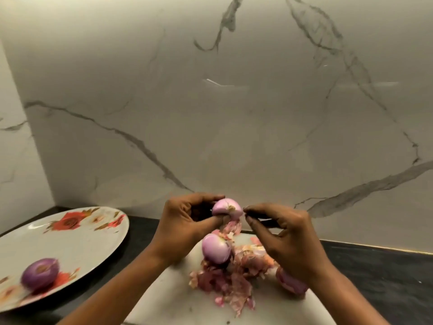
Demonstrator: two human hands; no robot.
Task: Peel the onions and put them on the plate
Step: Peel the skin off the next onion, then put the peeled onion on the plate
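Left hand (187, 221) grasping onion (226, 208), right hand (288, 235) pinched at its 3 o'clock, contents indiscernible, second onion (293, 283) half hidden under right wrist, plate (77, 245) cropped at 8 o'clock, bench (375, 277) showing at 4 o'clock.

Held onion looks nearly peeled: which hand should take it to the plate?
Probably left: the left hand grips the onion and the plate lies on that side; the right hand sits farther from the plate.
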